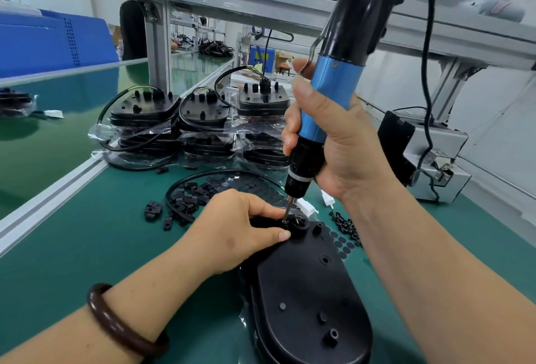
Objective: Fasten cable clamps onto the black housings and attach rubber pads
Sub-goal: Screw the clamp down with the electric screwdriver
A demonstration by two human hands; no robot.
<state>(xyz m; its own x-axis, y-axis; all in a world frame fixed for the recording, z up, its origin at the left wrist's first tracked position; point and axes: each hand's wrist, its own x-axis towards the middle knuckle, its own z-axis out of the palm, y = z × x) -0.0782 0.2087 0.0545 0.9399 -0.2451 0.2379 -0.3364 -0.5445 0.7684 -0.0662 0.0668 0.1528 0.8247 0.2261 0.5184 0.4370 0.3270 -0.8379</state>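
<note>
Green mat on the bench. One housing lies flat at 6 o'clock, long axis running 12 to 6, bosses up.

Left hand comes in from 8 o'clock, dark bracelet on the wrist. Its fingers are curled over the housing's 12 o'clock end, forefinger and thumb pinching a small black part there; we cannot tell whether it is a clamp.

Right hand is wrapped round the blue barrel of the screwdriver, forefinger up on the lever. We note the tool tilts toward 1 o'clock, with its bit down between the left fingertips, just beside a round collar on the housing.

Loose clamps lie heaped at 10 o'clock of the housing, inside a loop of black cable. A sheet of round pads sits at 2 o'clock, touching the housing's edge. White connectors lie just past the bit.

At 12 o'clock, well apart, we count three stacks of bagged housings, cables attached.
</note>
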